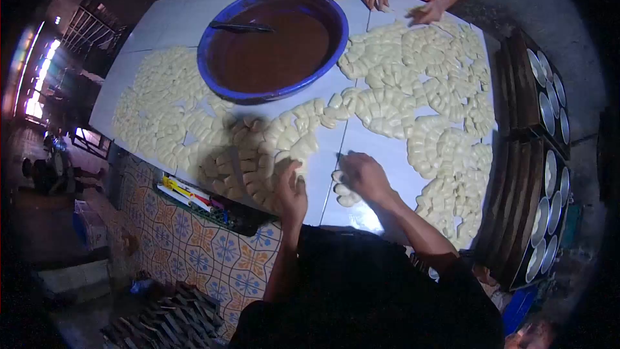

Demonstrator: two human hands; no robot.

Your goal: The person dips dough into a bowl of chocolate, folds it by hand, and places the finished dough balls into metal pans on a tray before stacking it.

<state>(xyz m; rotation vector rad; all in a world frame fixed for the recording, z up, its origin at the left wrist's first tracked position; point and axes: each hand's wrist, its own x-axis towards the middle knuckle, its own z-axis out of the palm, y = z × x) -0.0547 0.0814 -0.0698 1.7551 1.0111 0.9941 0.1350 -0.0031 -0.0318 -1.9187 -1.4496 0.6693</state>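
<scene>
Many pale, rounded dough pieces (378, 111) lie in clusters on a white tiled table. My left hand (292, 192) is at the near edge of the table, thumb and fingers apart, its fingertips beside the dough pieces (284, 139) there. To its right, my right hand (366, 179) is held low over the tabletop, back upward. A short row of dough pieces (349, 197) shows beside and below it. The right fingertips are partly hidden, so I cannot see whether they grip a piece.
A blue basin (342, 39) of brown liquid, with a dark utensil (242, 27) across its rim, stands on the table (174, 16). Opposite, another person's hands (426, 13) touch dough. Stacked racks with round metal tins (547, 113) stand at right. A crate (194, 199) sits below the left edge.
</scene>
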